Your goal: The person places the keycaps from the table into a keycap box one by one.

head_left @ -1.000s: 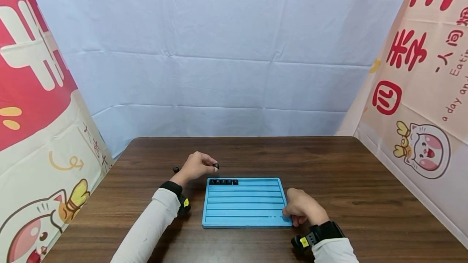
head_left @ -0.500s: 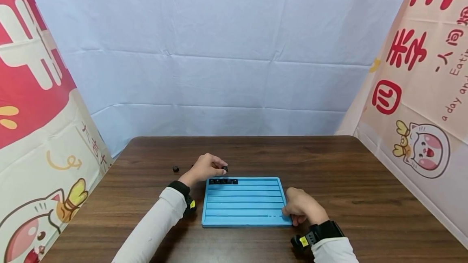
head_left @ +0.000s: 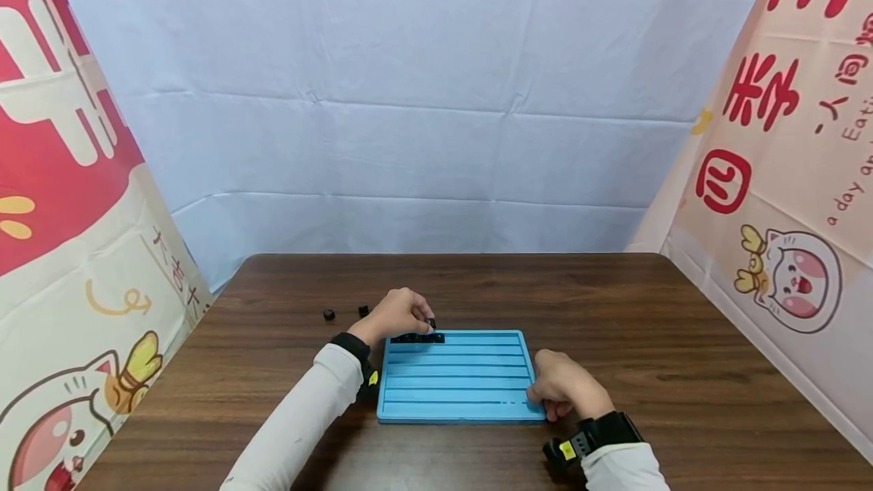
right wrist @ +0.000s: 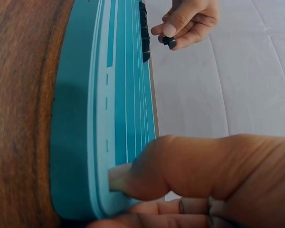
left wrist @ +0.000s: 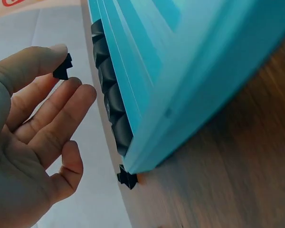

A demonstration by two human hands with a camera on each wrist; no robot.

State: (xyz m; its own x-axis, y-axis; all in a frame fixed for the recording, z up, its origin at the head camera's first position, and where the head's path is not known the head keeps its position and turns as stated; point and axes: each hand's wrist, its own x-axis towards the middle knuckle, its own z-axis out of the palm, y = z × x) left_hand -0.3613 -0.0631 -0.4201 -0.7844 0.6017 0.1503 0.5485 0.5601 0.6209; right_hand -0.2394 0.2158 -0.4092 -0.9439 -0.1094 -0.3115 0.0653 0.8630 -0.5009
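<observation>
My left hand pinches a small black keycap between thumb and fingers. It is above the far left part of a light blue ridged tray. Along the tray's far slot, from the left corner, stands a row of black keycaps, partly covered by my left hand in the head view. At the tray's near right corner my right hand grips the edge, thumb on top and fingers curled at the side.
Two loose black pieces lie on the wooden table left of the tray: one black keycap farther out, another black keycap by my left wrist. A white cloth hangs behind the table, printed cloths at both sides.
My left hand has moved right with the pinched keycap, to over the tray's far edge by the row's end. The loose pieces it covered now show. My right hand stays put.
</observation>
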